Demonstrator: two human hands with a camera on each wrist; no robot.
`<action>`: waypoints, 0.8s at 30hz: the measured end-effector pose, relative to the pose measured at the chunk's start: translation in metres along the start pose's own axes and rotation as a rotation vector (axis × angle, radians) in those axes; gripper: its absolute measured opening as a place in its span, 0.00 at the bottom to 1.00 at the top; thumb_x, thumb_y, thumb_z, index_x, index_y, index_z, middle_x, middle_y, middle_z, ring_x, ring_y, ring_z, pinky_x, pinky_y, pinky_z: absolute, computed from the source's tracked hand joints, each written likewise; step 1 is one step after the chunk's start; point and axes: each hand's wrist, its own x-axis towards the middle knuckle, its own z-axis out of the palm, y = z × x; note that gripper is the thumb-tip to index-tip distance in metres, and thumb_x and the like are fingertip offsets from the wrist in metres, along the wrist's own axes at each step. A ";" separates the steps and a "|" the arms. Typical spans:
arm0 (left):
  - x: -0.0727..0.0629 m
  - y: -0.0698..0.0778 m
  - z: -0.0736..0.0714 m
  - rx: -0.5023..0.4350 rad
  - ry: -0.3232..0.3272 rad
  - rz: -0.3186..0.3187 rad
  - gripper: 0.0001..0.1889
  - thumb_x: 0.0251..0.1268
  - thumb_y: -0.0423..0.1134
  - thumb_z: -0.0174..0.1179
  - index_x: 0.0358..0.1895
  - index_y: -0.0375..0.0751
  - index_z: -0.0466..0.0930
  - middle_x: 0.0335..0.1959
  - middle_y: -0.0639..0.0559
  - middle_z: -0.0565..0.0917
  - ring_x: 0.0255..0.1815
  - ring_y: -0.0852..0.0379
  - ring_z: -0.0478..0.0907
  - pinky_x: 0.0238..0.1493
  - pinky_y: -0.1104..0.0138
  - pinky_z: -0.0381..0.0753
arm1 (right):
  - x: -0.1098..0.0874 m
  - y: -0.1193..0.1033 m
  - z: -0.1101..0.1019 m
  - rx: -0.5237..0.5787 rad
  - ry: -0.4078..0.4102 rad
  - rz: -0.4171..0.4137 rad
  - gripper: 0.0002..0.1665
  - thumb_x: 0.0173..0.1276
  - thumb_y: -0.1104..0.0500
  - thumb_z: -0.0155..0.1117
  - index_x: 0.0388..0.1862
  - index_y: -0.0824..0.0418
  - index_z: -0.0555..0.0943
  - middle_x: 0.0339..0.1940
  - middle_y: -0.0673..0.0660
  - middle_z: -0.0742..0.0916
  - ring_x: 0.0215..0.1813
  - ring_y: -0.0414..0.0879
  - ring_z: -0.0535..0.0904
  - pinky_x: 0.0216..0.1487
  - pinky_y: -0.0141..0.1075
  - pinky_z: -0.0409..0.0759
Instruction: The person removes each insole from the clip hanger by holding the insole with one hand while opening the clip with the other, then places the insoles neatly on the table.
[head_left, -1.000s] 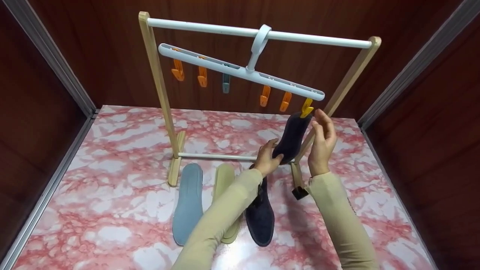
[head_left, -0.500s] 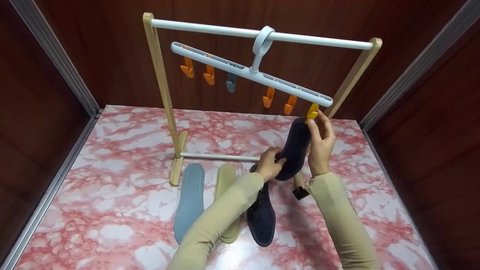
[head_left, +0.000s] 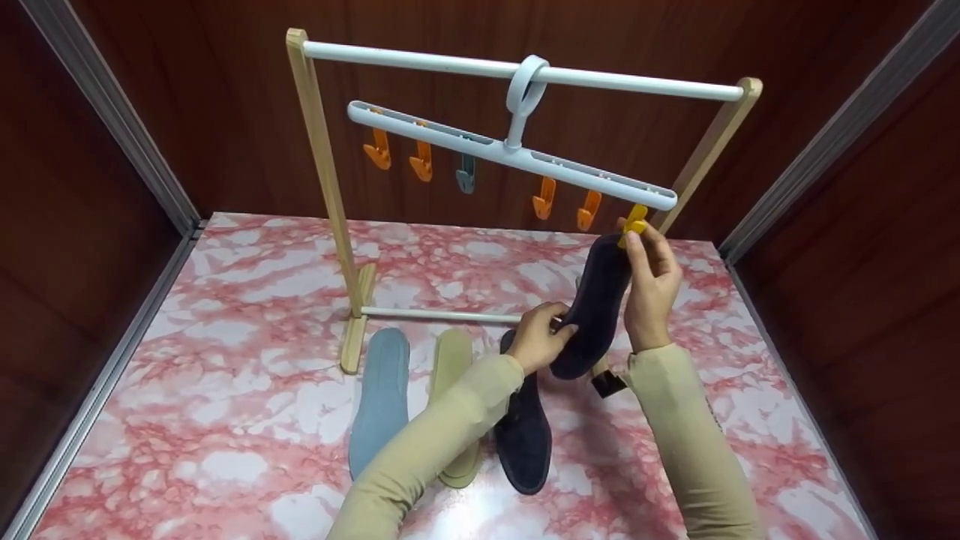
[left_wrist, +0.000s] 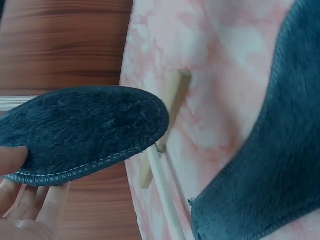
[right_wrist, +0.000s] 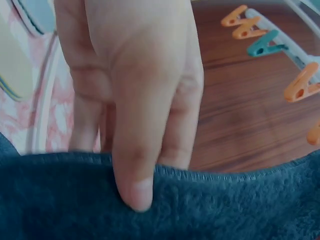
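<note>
In the head view my left hand [head_left: 541,339] pinches the left edge of a dark fuzzy insole [head_left: 596,307], thumb in front and fingers behind. Both wrist views show this grip and the insole's stitched rim. My right hand [head_left: 654,292] pinches a yellow clothespin [head_left: 636,219] at the right end of a white hanger [head_left: 450,140]. The clothespin's lower tip overlaps the insole's upper end; how firmly it bites is hard to see. A matching dark insole [head_left: 523,442] lies on the table below my left hand.
The hanger hooks over the white top bar [head_left: 420,58] of a wooden rack and tilts down rightward. Several orange clothespins [head_left: 421,160] and one teal clothespin [head_left: 466,174] hang from it. A blue insole [head_left: 381,397] and beige insoles [head_left: 451,360] lie left on the marbled tabletop [head_left: 225,420].
My right hand has gone from beside the yellow clothespin to pinching it. Insole, left hand and clothespin have shifted slightly right, the insole also lower. The hanger has moved a little to the right.
</note>
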 end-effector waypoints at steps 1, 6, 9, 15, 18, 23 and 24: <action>-0.002 0.001 -0.001 -0.012 -0.002 -0.009 0.08 0.61 0.30 0.62 0.42 0.33 0.82 0.40 0.42 0.84 0.40 0.50 0.82 0.42 0.72 0.78 | 0.001 0.000 0.000 0.002 0.002 0.000 0.14 0.67 0.65 0.59 0.51 0.65 0.80 0.45 0.53 0.88 0.52 0.49 0.78 0.58 0.33 0.73; -0.007 0.003 -0.005 -0.043 -0.015 -0.043 0.08 0.61 0.31 0.62 0.43 0.34 0.82 0.40 0.43 0.85 0.39 0.50 0.83 0.40 0.73 0.79 | 0.004 -0.003 -0.002 -0.004 0.005 -0.007 0.15 0.66 0.65 0.61 0.51 0.65 0.81 0.44 0.54 0.87 0.49 0.46 0.78 0.56 0.33 0.74; -0.010 0.004 -0.008 -0.029 -0.023 -0.049 0.08 0.62 0.32 0.62 0.42 0.35 0.83 0.39 0.44 0.86 0.39 0.52 0.83 0.40 0.73 0.78 | 0.006 -0.004 -0.002 0.004 -0.019 -0.014 0.15 0.65 0.65 0.62 0.51 0.66 0.81 0.44 0.55 0.87 0.49 0.46 0.79 0.55 0.33 0.75; -0.014 0.005 -0.015 0.011 -0.045 -0.066 0.08 0.62 0.34 0.62 0.43 0.39 0.84 0.37 0.48 0.87 0.38 0.56 0.83 0.40 0.75 0.77 | 0.008 -0.007 -0.002 0.003 -0.041 -0.008 0.15 0.64 0.67 0.63 0.50 0.67 0.82 0.44 0.54 0.86 0.48 0.45 0.79 0.54 0.32 0.75; -0.016 0.004 -0.018 0.004 -0.052 -0.064 0.09 0.62 0.34 0.62 0.44 0.38 0.84 0.37 0.47 0.87 0.38 0.56 0.82 0.40 0.74 0.77 | 0.007 -0.008 -0.001 0.003 -0.038 0.004 0.15 0.63 0.68 0.62 0.50 0.67 0.82 0.44 0.53 0.86 0.47 0.44 0.79 0.54 0.32 0.75; -0.018 0.003 -0.021 -0.030 -0.068 -0.045 0.09 0.62 0.33 0.62 0.44 0.35 0.82 0.39 0.44 0.86 0.39 0.51 0.83 0.41 0.72 0.79 | 0.008 -0.008 0.001 0.010 -0.037 0.017 0.15 0.64 0.68 0.61 0.49 0.68 0.81 0.44 0.53 0.86 0.47 0.43 0.79 0.54 0.32 0.75; -0.019 0.003 -0.021 -0.037 -0.076 -0.047 0.10 0.62 0.33 0.62 0.45 0.34 0.82 0.41 0.43 0.86 0.40 0.50 0.83 0.42 0.72 0.79 | 0.008 -0.007 0.001 0.010 -0.035 0.018 0.14 0.64 0.68 0.61 0.49 0.67 0.82 0.43 0.54 0.86 0.47 0.43 0.79 0.54 0.32 0.75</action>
